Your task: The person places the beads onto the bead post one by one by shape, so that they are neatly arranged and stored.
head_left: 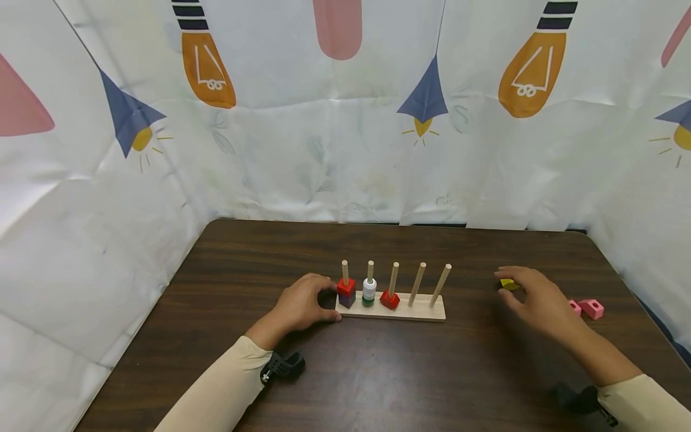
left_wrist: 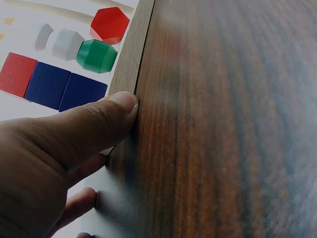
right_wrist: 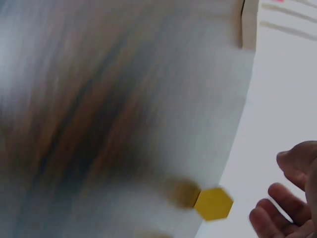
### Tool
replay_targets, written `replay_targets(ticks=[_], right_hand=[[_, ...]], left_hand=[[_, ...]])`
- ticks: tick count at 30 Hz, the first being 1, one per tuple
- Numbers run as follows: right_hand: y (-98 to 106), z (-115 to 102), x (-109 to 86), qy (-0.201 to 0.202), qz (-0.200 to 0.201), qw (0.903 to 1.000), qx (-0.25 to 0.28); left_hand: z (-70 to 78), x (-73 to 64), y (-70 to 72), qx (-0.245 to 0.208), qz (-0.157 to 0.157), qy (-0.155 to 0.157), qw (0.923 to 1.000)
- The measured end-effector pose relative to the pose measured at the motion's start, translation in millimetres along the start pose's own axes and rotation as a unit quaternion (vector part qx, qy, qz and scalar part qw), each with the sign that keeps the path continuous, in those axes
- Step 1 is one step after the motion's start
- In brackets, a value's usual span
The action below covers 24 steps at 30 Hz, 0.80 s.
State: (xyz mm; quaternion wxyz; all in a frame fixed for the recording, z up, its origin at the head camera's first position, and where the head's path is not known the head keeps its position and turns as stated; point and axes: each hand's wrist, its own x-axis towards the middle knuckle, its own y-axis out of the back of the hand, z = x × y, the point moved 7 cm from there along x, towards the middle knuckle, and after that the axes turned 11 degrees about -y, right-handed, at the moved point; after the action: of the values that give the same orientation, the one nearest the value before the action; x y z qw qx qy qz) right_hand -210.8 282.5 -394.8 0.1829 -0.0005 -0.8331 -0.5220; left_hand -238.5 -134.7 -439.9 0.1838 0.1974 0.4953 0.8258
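The yellow block [head_left: 508, 284] is lying right of centre in the head view, in the gap between the thumb and forefinger of the right hand [head_left: 545, 306], which is hovering by it with fingers curving and spreading apart, pinching nothing. In the right wrist view the block is sitting at lower right, just left of the fingertips, with a gap showing. Its long axis is hard to read, since the hand is partly covering it from above. The right hand is clearly the nearer; the left hand [head_left: 305, 303] is gripping the left end of the pegged board [head_left: 415, 313] at the middle of the frame, its thumb pressing the front edge. The board's long axis is running across the frame, its right end pointing towards the block's side.
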Motion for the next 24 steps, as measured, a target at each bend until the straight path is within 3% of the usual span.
replay_targets(ticks=[13,24], right_hand=[[-9.1,32.6,10.5,-0.075,-0.102,0.9917,-0.025],[-17.7,37.1,19.7,-0.101,-0.126,0.9868,-0.006]], left_hand=[[-1.0,-0.5,-2.1,0.005,-0.006,0.000,1.0000],[-0.6,-0.3,-1.4,0.000,-0.004,0.001,1.0000]])
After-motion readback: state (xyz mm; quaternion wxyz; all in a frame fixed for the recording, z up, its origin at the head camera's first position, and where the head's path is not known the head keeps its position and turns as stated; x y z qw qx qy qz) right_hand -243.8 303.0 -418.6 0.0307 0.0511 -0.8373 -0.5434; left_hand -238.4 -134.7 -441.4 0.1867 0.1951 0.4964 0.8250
